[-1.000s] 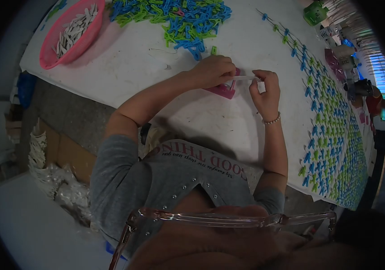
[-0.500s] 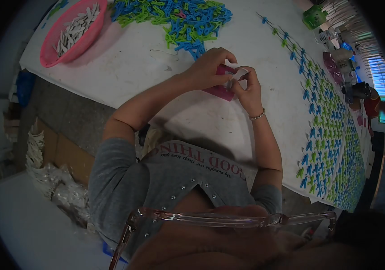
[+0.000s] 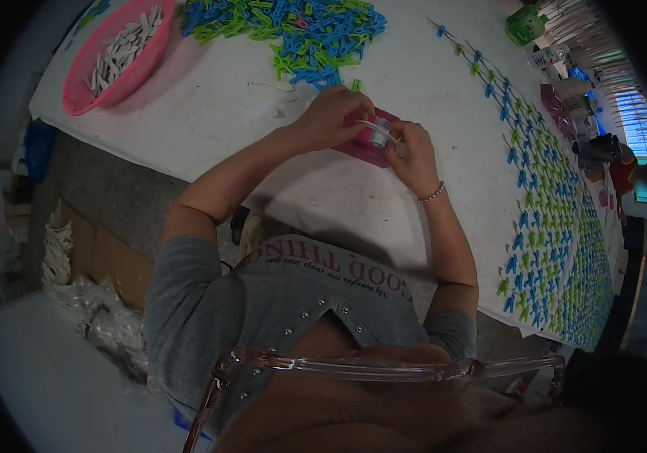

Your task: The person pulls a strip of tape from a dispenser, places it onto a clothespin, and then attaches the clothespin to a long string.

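Both hands have closed in on each other since a second ago, when the right hand (image 3: 414, 155) was held apart with a white strip stretched between the two. Now the left hand (image 3: 335, 117) and the right sit touching over the pink tape dispenser (image 3: 369, 147), near the middle of the table (image 3: 210, 113).

Left hand: fingers curled down over the dispenser's top, pinning it to the tabletop, likely so it does not slide while the strip is worked. Right hand: fingers pinched shut on the near end of the white strip (image 3: 375, 127), which arcs back toward the dispenser.

Loose heap of blue and green clips (image 3: 293, 34) lies along the far edge, within easy reach. Pink basket (image 3: 115, 57) of white pieces sits at the far left corner. Rows of clips on cards (image 3: 557, 204) run down the right edge, laid out in order.

Hard to make out: the roll inside the dispenser is mostly under the fingers; whether the strip is cut or still attached cannot be told. Basket contents are too small to identify. Another person (image 3: 625, 170) beyond the right edge is blurred and partly cut off.
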Action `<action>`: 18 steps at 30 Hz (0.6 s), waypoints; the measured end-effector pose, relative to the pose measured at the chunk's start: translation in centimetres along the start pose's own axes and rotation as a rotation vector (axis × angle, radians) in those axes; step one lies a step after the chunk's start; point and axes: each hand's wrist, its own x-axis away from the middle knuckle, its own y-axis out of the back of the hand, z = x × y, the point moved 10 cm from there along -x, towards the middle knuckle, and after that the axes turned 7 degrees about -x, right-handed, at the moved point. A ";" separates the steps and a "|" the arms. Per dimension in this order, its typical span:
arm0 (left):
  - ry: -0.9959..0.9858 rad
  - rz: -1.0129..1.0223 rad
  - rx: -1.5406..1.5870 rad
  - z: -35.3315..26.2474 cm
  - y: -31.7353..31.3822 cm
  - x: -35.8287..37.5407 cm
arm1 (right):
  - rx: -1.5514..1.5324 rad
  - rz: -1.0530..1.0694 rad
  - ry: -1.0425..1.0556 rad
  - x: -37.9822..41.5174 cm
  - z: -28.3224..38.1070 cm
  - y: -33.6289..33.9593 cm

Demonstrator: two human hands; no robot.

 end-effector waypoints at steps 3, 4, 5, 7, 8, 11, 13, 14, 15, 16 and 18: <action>0.011 0.028 0.029 0.6 -1.4 -0.2 | 0.050 -0.012 0.001 0.6 -0.4 0.6; 0.004 0.037 0.036 0.6 -1.8 -0.2 | 0.062 -0.011 0.008 0.7 -0.3 0.8; 0.001 0.039 0.038 0.6 -2.1 -0.3 | 0.074 -0.010 0.016 0.7 -0.2 1.0; -0.006 0.030 0.015 0.3 -2.5 -0.6 | 0.100 -0.029 0.024 0.9 0.0 2.0; -0.005 0.029 0.013 0.2 -2.7 -0.8 | 0.123 -0.046 0.036 1.0 0.4 2.6; -0.003 0.034 0.078 -0.6 -3.5 -1.6 | 0.211 -0.031 0.018 0.8 1.3 4.4; -0.001 0.096 0.158 -0.7 -4.9 -2.3 | 0.238 -0.023 0.040 0.6 2.3 5.5; 0.000 0.086 0.147 -0.8 -5.0 -2.7 | 0.267 -0.018 0.052 0.3 2.8 5.8; -0.034 0.082 0.173 -1.3 -5.2 -2.9 | 0.265 -0.018 0.065 0.1 3.3 6.1; -0.069 0.080 0.203 -1.7 -5.3 -2.9 | 0.218 -0.016 0.023 0.0 3.3 6.4; 0.034 0.070 0.322 -0.9 -4.4 -2.9 | 0.176 -0.015 -0.019 -0.9 3.6 6.9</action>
